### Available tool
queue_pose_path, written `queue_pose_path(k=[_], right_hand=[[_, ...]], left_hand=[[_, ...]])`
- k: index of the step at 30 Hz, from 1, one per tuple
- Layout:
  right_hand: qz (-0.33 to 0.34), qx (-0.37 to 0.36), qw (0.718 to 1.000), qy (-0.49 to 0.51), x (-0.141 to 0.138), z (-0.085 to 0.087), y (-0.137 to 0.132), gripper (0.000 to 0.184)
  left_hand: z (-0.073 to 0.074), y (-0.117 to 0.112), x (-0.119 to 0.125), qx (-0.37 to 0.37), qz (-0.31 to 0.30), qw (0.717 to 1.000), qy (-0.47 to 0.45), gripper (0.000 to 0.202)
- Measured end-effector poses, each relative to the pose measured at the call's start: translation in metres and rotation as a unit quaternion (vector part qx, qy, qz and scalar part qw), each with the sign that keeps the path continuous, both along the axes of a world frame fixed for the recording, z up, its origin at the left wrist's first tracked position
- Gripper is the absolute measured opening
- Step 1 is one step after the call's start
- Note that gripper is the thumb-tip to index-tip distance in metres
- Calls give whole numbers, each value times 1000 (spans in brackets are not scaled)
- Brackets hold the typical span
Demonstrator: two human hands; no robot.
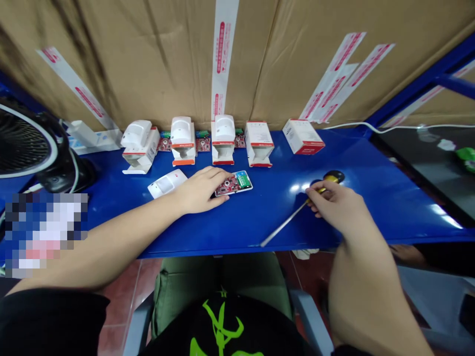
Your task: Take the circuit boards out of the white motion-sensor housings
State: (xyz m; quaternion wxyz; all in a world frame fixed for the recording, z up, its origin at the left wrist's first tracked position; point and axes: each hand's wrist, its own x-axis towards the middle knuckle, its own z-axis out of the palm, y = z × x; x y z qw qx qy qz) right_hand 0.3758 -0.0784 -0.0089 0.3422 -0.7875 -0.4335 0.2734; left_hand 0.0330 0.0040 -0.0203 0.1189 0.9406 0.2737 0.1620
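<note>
Left hand [200, 190] flat, fingers together, tips on red circuit board [228, 186] in white casing [249, 183]; right hand [336, 206] pinching yellow-handled screwdriver [285, 223] over blue bench [389, 198].

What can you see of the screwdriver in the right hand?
It's a screwdriver with a yellow-and-black handle, probably plastic, and a long, slim, shiny metal shaft. The right hand pinches the handle between thumb and fingers. The shaft slants down toward the near edge of the blue metal bench, its tip at or just above the surface. The tip's shape can't be made out.
</note>
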Motion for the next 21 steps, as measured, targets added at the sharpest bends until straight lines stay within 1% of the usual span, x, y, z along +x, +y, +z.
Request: queue_pose_path(k=[2,5,7,9,12,13,15,16,18,20,21], right_hand=[[-22,43,997,57,-1,-4,-4,26],[-15,127,985,114,-6,-1,-9,36],[-15,190,968,164,-11,9,-12,44],[-3,244,950,197,-21,27,-12,50],[64,314,927,196,-42,63,-2,52],[98,325,918,202,-51,75,4,53],[175,364,886,227,-70,96,20,45],[217,360,873,246,-80,103,30,43],[281,361,844,281,-101,113,51,39],[325,355,813,328,-121,116,71,44],[332,357,798,355,-131,115,80,48]], left_hand=[[0,1,0,-7,-1,1000,-3,48],[1,1,0,-22,-3,1000,-6,51],[0,2,-1,-33,-1,999,-15,56],[-2,3,-2,-42,-1,999,-28,61],[-5,4,-4,-54,-5,998,-44,66],[-6,5,-5,-56,-6,997,-47,67],[-8,5,-6,-59,-7,997,-54,67],[-8,5,-7,-59,-7,997,-56,67],[-10,5,-8,-58,-5,996,-61,69],[-11,5,-9,-60,-3,996,-68,71],[-11,6,-9,-61,-3,996,-72,72]])
